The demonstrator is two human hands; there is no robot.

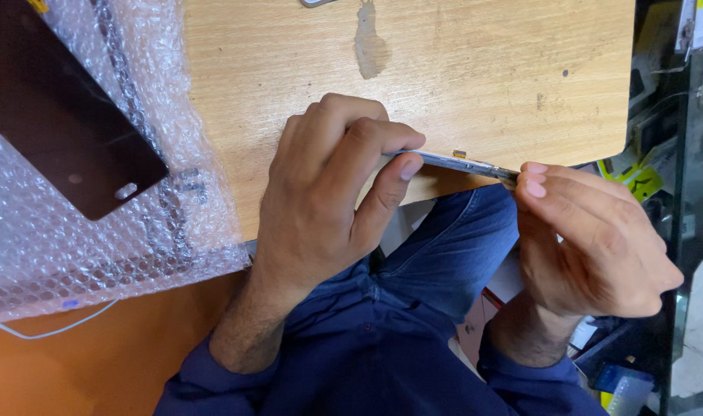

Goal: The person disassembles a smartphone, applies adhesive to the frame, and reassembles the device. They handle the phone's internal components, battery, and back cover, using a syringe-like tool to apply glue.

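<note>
My left hand (320, 192) grips a thin, flat device, a phone seen edge-on (459, 163), pinching it between thumb and fingers at the front edge of the wooden table (459, 69). My right hand (590, 239) holds the phone's other end with its fingertips pressed at the corner. The phone's face is hidden, only its slim metallic edge shows. Below the hands are my blue jeans and dark blue sleeves.
A sheet of bubble wrap (97, 231) covers the table's left side, with a dark glass panel (58, 115) lying on it. A white cable (51, 331) runs under the wrap. Cluttered items and a glass shelf edge (675, 154) stand at the right.
</note>
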